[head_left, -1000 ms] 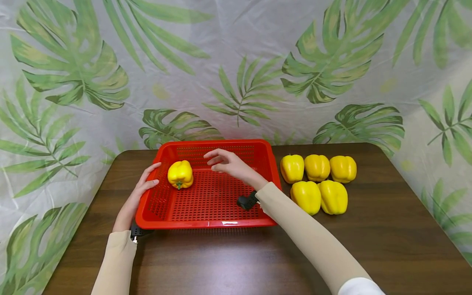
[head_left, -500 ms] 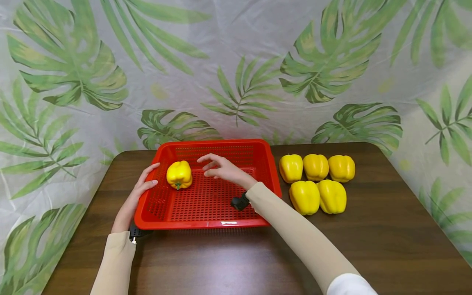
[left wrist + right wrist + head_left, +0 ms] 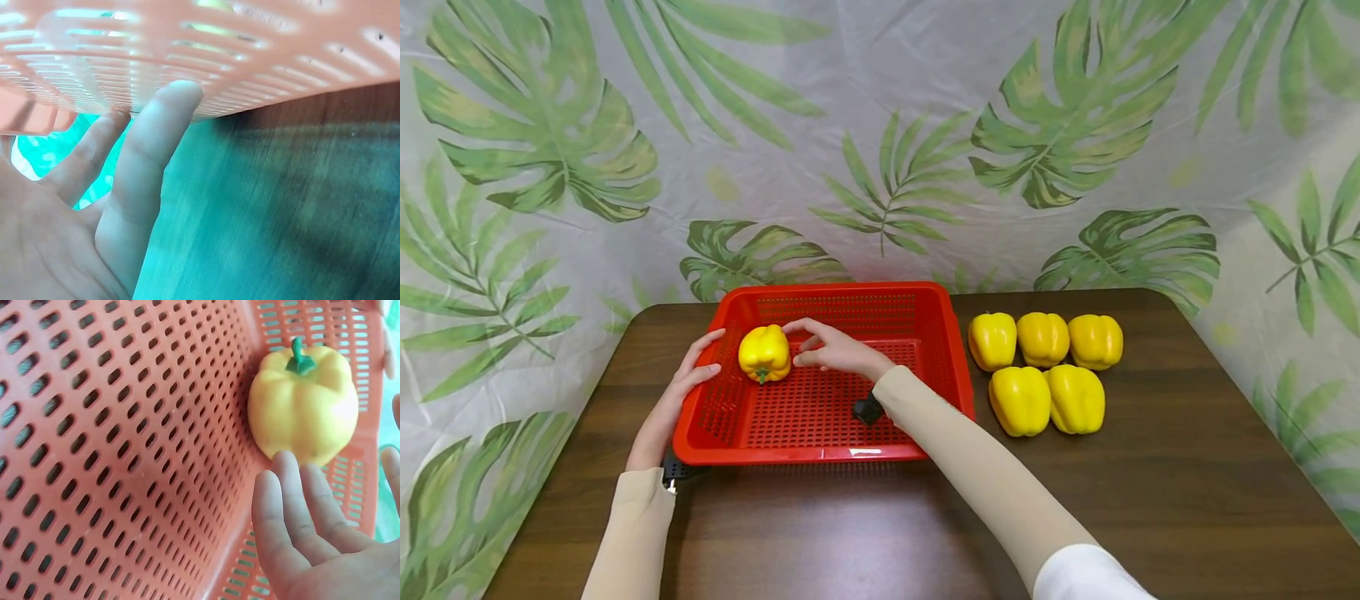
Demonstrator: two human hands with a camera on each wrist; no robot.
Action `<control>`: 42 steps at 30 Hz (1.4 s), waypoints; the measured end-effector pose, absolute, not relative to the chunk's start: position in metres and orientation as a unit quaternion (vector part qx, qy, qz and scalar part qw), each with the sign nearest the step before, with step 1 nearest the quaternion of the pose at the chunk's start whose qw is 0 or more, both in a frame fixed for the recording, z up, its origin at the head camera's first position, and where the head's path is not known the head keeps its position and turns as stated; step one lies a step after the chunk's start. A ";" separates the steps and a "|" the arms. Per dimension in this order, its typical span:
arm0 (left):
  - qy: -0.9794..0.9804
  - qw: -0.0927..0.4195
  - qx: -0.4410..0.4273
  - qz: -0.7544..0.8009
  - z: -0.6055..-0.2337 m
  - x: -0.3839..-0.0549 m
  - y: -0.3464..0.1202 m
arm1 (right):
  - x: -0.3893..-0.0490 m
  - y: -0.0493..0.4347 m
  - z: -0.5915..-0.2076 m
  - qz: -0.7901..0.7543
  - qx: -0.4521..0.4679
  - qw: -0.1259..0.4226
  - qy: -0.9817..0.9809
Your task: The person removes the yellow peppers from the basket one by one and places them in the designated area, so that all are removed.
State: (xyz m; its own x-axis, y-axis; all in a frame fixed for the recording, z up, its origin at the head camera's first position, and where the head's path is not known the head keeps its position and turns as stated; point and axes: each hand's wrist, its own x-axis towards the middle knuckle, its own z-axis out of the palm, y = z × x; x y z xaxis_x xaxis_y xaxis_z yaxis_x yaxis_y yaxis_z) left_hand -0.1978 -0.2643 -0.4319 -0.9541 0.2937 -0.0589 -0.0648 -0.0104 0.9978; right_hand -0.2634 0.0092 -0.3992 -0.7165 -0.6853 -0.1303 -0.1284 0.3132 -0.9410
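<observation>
A yellow bell pepper [image 3: 764, 353] with a green stem sits at the left end inside a red perforated plastic basket [image 3: 820, 455]. My right hand [image 3: 838, 350] is over the basket floor, just right of the pepper, holding nothing. In the right wrist view, its fingers [image 3: 306, 528] extend towards the pepper [image 3: 303, 406], fingertips right at its lower side. At the basket's left side, my left hand [image 3: 673, 400] rests against the wall near the rim. The left wrist view shows straight fingers [image 3: 150, 137] touching the slotted outer wall [image 3: 262, 62] of the basket.
Several more yellow bell peppers [image 3: 1020, 401] stand in two rows on the brown wooden table [image 3: 1210, 467], just right of the basket. A leaf-patterned cloth [image 3: 895, 183] hangs behind the table. A black wrist device [image 3: 867, 409] on my right arm hangs over the basket.
My right hand has moved left across the basket, up to the pepper inside it. My left hand keeps its place at the left wall. The peppers and basket have stayed put.
</observation>
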 end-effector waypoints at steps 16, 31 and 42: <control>0.700 0.122 0.085 0.698 -0.433 -0.199 -0.266 | -0.265 -0.017 -0.407 -0.481 -0.262 0.301 0.781; 0.681 0.100 0.104 0.718 -0.434 -0.204 -0.263 | -0.265 -0.024 -0.407 -0.518 -0.240 0.305 0.763; 0.669 0.068 0.127 0.729 -0.437 -0.208 -0.263 | -0.263 -0.028 -0.407 -0.541 -0.221 0.296 0.756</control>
